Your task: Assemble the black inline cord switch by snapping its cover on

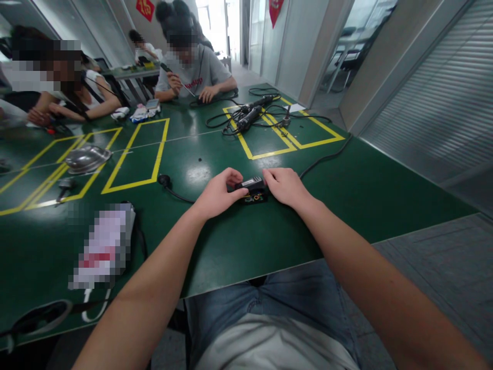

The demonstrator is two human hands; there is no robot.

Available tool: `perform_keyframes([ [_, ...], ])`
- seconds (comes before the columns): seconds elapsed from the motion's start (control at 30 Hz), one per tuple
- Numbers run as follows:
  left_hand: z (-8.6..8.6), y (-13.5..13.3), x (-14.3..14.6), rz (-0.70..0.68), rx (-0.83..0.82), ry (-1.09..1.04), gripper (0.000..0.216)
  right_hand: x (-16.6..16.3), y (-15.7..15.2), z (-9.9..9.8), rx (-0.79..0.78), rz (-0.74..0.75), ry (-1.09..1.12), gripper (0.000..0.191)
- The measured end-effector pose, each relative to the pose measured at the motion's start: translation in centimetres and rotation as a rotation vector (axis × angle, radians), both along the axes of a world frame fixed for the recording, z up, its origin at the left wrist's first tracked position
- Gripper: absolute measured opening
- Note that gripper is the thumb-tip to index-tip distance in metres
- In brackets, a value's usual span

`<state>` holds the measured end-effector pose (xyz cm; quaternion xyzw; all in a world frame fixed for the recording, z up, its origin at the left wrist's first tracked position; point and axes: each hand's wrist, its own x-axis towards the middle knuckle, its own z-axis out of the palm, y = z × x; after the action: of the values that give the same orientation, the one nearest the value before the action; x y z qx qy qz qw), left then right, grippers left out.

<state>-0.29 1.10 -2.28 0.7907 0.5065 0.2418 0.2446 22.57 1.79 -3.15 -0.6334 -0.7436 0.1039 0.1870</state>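
A small black plastic device point(252, 183) with a pale label and ribbed end lies on the green table in front of me. Just under its near side, a dark flat piece point(256, 197) shows orange and white marks, perhaps a circuit board. My left hand point(223, 192) grips the device's left end between thumb and fingers. At the opposite end, my right hand point(285, 185) is curled against it, its fingertips partly hidden. A black cord with a round plug point(165, 180) runs toward my left hand. Another black cable point(327, 158) leads away behind my right hand.
Power screwdrivers point(250, 117) lie with tangled cables inside yellow-taped rectangles at the back. A metal bowl point(88, 156) and a blurred-out phone-like object point(103, 244) with a white cable are to the left. Across the table, a co-worker point(196, 72) holds a screwdriver; another person point(84, 92) sits left.
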Motion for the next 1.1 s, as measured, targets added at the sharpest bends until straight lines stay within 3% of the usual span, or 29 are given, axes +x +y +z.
perform_keyframes([
  [0.13, -0.2, 0.5, -0.7, 0.188, 0.070, 0.104, 0.012, 0.2, 0.0, 0.1, 0.005, 0.023, -0.009, 0.047],
  [0.3, 0.7, -0.1, -0.6, 0.263, 0.130, 0.246, 0.002, 0.1, 0.1, -0.3, 0.004, 0.057, -0.063, 0.048],
  [0.37, 1.4, -0.6, -0.2, 0.300, 0.157, 0.318, 0.013, 0.1, 0.1, -0.5, 0.003, 0.062, -0.091, 0.050],
  [0.47, 2.2, -1.3, 0.6, 0.250, 0.115, 0.528, 0.033, 0.1, 0.2, -0.6, 0.002, 0.064, -0.126, 0.055],
  [0.6, 2.1, -1.7, 1.2, 0.178, 0.080, 0.621, 0.046, -0.1, 0.1, -0.5, 0.004, 0.054, -0.150, 0.059],
  [0.97, 2.3, -1.6, 1.3, 0.230, 0.067, 0.623, 0.061, -0.2, -0.2, 0.4, 0.004, -0.027, -0.143, 0.064],
  [1.1, 2.0, -1.6, 1.3, 0.211, 0.058, 0.630, 0.055, -0.3, -0.2, 0.2, -0.017, -0.017, -0.155, 0.058],
])
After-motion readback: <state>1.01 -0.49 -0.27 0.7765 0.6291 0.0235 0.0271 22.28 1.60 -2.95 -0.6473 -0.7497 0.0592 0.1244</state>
